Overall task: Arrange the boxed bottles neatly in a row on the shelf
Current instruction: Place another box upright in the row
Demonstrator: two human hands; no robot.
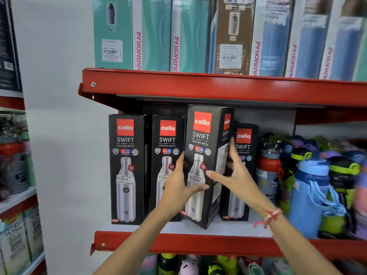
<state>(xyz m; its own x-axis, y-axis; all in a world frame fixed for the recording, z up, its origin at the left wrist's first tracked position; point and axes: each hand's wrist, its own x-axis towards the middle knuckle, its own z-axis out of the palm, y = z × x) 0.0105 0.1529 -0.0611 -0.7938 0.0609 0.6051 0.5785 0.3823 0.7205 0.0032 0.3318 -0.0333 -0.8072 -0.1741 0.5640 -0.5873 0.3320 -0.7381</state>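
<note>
Cardboard is what both hands grip: the third Cello Swift box (206,165) stands at frame centre on the middle red shelf (178,242), turned corner-out and forward of its three neighbours. The left hand (178,183) clasps its left edge, thumb across the front; the right hand (232,171) clasps the right side panel. Rigid, tall and likely top-heavy with a steel bottle inside, it suits mid-height holds on opposite faces.
</note>
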